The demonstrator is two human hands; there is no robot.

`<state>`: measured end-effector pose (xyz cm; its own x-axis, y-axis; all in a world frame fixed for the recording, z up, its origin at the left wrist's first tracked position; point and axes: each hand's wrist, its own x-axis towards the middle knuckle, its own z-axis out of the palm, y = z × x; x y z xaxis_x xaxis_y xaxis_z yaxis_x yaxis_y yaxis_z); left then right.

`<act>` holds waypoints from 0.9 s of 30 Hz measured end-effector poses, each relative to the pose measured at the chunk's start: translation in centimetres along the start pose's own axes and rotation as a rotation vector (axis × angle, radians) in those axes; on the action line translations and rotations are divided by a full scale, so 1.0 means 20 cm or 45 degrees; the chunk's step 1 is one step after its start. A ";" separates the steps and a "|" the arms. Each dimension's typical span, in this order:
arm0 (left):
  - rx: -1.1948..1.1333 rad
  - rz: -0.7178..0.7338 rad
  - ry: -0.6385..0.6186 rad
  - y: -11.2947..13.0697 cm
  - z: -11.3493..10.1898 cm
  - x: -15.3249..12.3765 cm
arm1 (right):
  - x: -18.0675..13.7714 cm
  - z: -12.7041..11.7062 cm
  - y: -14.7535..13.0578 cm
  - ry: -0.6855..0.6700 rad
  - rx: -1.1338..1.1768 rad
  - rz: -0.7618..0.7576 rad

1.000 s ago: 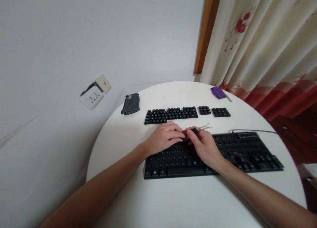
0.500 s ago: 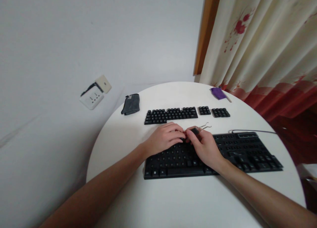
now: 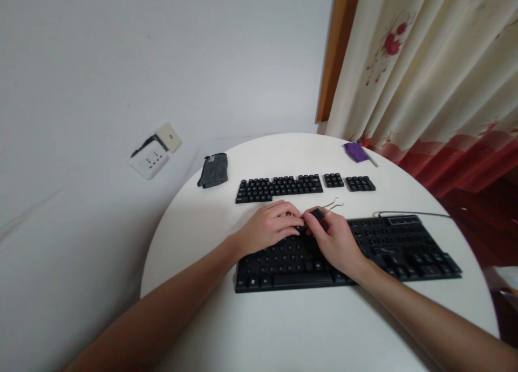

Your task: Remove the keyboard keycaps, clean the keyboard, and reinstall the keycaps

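Observation:
A black keyboard [image 3: 283, 261] with many keycaps off lies in front of me on the round white table [image 3: 259, 329]. My right hand [image 3: 334, 234] is closed around a keycap puller [image 3: 317, 214], a small black-handled tool whose two hooked wire ends point away to the upper right. My left hand [image 3: 273, 224] is over the keyboard's upper left part, its fingers bent and pinched close to the right fingertips. Whatever lies between the left fingertips is hidden. Beyond my hands, loose black keycaps [image 3: 279, 186] stand in rows.
Two smaller keycap blocks [image 3: 360, 184] sit to the right of the long rows. A dark grey pouch [image 3: 213, 170] lies at the far left, a purple cloth [image 3: 356, 152] at the far right. The keyboard cable [image 3: 413, 214] runs off the table's right side. A wall stands behind.
The keycap puller in my right hand has tilted slightly, its wire ends shifting a little down and left. Both hands stay at nearly the same spot.

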<state>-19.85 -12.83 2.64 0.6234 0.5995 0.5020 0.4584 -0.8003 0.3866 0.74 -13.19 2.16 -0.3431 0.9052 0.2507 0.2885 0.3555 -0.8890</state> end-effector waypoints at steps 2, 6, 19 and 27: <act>0.001 0.008 0.002 0.00 0.00 0.00 | 0.00 0.00 0.00 0.002 -0.018 -0.001; -0.007 0.015 -0.002 0.00 0.00 0.00 | 0.00 -0.01 -0.01 -0.007 -0.046 -0.032; -0.205 -0.030 0.028 0.02 0.01 0.00 | 0.00 0.00 0.00 0.003 -0.046 -0.020; 0.169 -0.334 0.390 -0.14 -0.07 -0.02 | -0.01 0.00 0.01 0.015 -0.008 0.086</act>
<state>-22.28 -10.74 2.50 0.2670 0.7424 0.6145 0.6667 -0.6027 0.4385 0.78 -13.32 1.94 -0.3120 0.9299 0.1947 0.3160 0.2949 -0.9018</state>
